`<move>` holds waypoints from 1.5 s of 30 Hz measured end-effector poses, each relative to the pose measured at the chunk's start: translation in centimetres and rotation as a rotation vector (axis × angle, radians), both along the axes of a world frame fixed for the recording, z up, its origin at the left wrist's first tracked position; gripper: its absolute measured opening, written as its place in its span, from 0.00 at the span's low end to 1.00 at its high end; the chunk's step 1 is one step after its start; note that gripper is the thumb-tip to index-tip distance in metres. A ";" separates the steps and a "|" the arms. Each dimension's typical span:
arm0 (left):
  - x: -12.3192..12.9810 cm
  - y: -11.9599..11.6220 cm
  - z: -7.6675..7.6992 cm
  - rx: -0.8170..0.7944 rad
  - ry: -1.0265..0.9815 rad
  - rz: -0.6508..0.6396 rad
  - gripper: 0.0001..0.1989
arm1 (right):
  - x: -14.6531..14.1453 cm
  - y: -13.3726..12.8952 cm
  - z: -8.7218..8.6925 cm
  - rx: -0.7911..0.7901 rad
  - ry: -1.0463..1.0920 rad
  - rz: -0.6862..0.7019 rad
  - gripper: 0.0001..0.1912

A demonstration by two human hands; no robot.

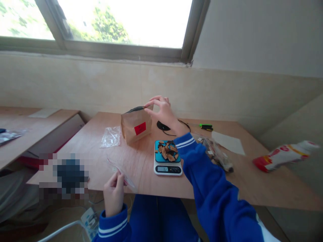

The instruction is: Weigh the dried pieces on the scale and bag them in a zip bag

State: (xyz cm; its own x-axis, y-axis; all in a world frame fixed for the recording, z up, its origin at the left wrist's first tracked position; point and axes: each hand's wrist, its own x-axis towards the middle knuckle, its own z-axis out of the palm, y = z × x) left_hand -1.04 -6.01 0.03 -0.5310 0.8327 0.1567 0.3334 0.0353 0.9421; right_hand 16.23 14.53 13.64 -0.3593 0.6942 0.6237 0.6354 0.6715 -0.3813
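My left hand (114, 191) is closed on the edge of a clear plastic zip bag (129, 181) at the table's front edge. My right hand (161, 109) reaches forward to the mouth of a brown paper bag (130, 129) with a red label. Thumb and forefinger come together at its rim; whether they pinch the rim or a small piece, I cannot tell. Below my right forearm stands a white kitchen scale (168, 170) with a lit display. Brown, dried, curved pieces (166, 151) are heaped on its blue top.
Another clear bag (111, 137) lies left of the paper bag. Behind my right wrist are a black object (163, 126) with a cord and screwdrivers (206, 126). To the right are a filled plastic bag (218, 154), white paper (228, 143) and a red-white bottle (285, 156).
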 end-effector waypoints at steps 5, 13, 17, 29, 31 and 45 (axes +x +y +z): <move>-0.2 0.5 -0.4 0.002 0.021 -0.030 0.18 | -3.8 5.4 1.0 -0.055 -0.118 0.046 0.10; -0.2 0.7 -0.6 0.003 0.017 -0.033 0.17 | -4.0 6.5 0.2 -0.130 -0.248 0.203 0.10; 0.0 0.6 -0.4 0.006 0.017 -0.035 0.17 | -3.3 6.7 0.0 -0.123 -0.249 0.243 0.10; 0.5 0.6 -0.9 0.000 0.109 -0.154 0.17 | -0.2 -7.2 -1.6 -0.374 0.081 0.350 0.17; 1.5 0.6 -0.7 0.013 0.142 -0.262 0.17 | -0.3 -11.2 -4.2 -0.520 0.130 0.336 0.19; 2.5 -0.5 0.3 0.108 0.149 0.101 0.16 | 1.1 -16.4 -15.1 -0.788 0.621 -0.010 0.10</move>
